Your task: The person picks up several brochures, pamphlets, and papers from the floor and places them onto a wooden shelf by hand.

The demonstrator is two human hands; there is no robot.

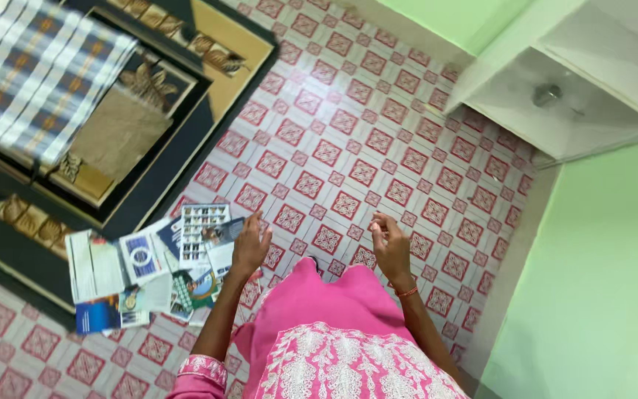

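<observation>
left hand (249, 247): fingers spread, empty, just above leaflets (149, 270)
right hand (389, 240): loosely curled, empty
leaflets: scattered on floor (348, 148), none gathered

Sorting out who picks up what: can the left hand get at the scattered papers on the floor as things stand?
Probably yes: the left hand hangs open right beside the scattered papers, with nothing between them; the right hand is farther off.

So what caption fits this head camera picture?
Left hand above scattered papers, right hand loosely curled, over a red-patterned tiled floor.
</observation>
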